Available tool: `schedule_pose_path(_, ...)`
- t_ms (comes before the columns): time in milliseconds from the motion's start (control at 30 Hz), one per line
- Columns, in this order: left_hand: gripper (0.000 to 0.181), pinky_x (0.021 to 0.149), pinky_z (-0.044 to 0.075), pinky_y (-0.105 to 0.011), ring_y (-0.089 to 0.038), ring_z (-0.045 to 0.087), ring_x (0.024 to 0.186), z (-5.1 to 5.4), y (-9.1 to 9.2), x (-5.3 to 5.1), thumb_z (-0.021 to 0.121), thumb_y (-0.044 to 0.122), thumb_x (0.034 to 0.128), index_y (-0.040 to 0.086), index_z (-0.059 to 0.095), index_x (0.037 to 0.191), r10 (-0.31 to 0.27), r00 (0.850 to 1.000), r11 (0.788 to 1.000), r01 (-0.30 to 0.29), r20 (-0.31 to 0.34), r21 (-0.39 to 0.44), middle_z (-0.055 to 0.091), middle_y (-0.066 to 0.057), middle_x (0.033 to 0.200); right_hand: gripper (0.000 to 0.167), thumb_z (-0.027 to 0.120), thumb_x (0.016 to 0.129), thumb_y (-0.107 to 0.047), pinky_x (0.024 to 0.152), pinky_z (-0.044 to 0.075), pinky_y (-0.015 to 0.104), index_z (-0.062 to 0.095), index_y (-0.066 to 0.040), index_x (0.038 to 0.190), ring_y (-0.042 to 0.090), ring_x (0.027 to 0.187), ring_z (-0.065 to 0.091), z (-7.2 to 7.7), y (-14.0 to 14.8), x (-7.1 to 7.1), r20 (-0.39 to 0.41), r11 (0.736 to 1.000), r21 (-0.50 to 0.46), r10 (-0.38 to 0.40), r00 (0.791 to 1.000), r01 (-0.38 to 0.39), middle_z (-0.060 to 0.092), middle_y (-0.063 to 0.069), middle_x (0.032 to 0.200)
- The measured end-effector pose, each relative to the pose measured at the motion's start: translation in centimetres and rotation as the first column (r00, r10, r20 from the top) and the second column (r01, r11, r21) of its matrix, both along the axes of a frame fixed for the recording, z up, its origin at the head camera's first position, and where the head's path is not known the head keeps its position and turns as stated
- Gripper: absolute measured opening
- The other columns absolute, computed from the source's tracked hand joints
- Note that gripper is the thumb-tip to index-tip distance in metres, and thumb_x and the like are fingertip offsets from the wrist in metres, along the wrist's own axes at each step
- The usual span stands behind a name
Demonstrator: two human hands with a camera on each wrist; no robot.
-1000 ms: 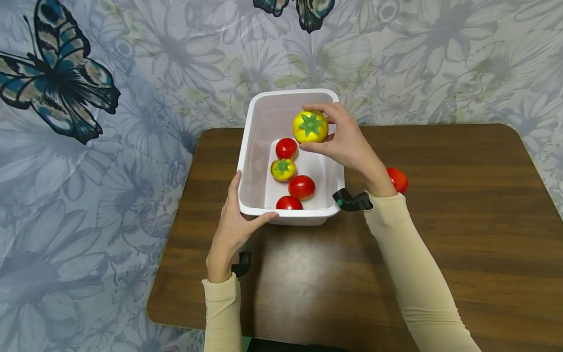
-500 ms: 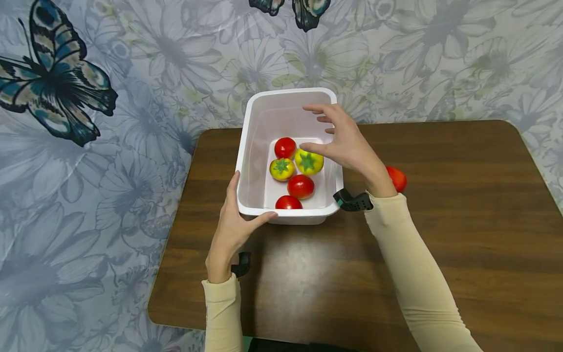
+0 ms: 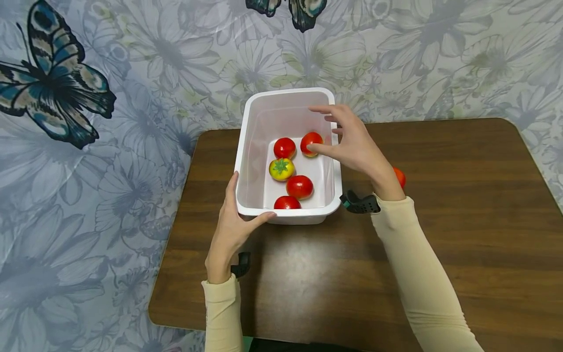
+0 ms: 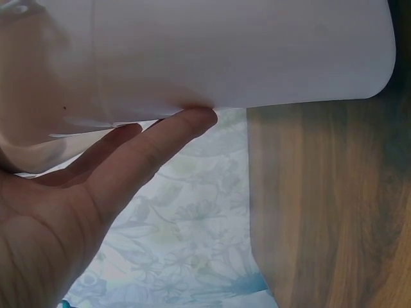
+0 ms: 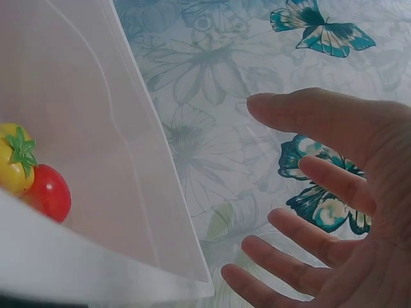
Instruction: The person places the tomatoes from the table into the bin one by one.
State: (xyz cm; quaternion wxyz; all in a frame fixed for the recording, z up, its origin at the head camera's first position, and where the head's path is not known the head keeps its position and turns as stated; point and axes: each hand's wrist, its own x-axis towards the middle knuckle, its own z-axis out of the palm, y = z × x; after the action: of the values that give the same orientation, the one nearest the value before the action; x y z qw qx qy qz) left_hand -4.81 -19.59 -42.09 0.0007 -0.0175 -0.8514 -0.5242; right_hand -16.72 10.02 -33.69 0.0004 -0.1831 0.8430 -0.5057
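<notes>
A white plastic tub (image 3: 259,193) holds several tomatoes. Among them are a red tomato (image 3: 284,147), a yellow-topped tomato (image 3: 281,169) with a green star-shaped calyx, and a larger red one (image 3: 300,187). My right hand (image 3: 352,142) hovers over the tub's right side, fingers spread and holding nothing. Its thumb overlaps a red tomato (image 3: 310,139) at the far right inside; whether they touch, I cannot tell. At the near-left corner, my left hand (image 3: 230,225) rests against the tub with thumb and fingers extended; in the left wrist view, straight fingers (image 4: 160,144) touch the wall.
Another red tomato (image 3: 399,177) lies on the brown wooden table (image 3: 462,220), partly hidden by my right forearm. Behind the table's far edge is a floral backdrop (image 3: 176,58) with butterflies. Each wrist wears a black strap (image 3: 360,203).
My right hand let go of the yellow-topped tomato inside the tub. It rolled away from me and now shows its red side. The right hand drew slightly right; the left hand stayed put.
</notes>
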Motion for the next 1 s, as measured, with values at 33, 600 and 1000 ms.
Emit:
schedule_pose_path(33, 0.117, 0.111, 0.046, -0.057, -0.030, 0.046, 0.137, 0.0, 0.0, 0.0, 0.093, 0.032, 0.0785, 0.030, 0.016, 0.167, -0.002, 1.000, 1.000, 0.002, 0.001, -0.001, 0.033, 0.000, 0.165, 0.070, 0.085, 0.087, -0.011, 0.112, 0.045, 0.057, 0.055, -0.011, 0.150, 0.036, 0.135, 0.048, 0.0, 0.2, 0.1, 0.001, 1.000, -0.009, -0.002, 1.000, 0.002, 0.048, 0.016, 0.147)
schedule_pose_path(600, 0.117, 0.111, 0.046, -0.058, -0.034, 0.045, 0.138, 0.0, 0.0, -0.2, 0.092, 0.031, 0.0792, 0.028, 0.016, 0.167, 0.003, 1.000, 1.000, -0.003, 0.010, 0.003, 0.034, -0.001, 0.164, 0.071, 0.083, 0.091, -0.014, 0.113, 0.039, 0.061, 0.050, -0.009, 0.154, 0.041, 0.138, 0.045, -5.7, 9.2, 1.1, 0.087, 0.976, 0.047, -0.215, 0.973, 0.211, 0.044, 0.019, 0.150)
schedule_pose_path(1000, 0.118, 0.111, 0.045, -0.056, -0.029, 0.046, 0.136, -0.2, 0.0, -0.1, 0.094, 0.029, 0.0784, 0.030, 0.016, 0.167, 0.004, 1.000, 1.000, -0.004, -0.007, -0.008, 0.036, 0.000, 0.163, 0.071, 0.080, 0.093, -0.015, 0.106, 0.038, 0.074, 0.045, 0.004, 0.153, 0.058, 0.132, 0.039, -13.8, 14.0, 2.2, 0.199, 0.936, 0.295, -0.258, 0.945, 0.194, 0.038, 0.037, 0.143)
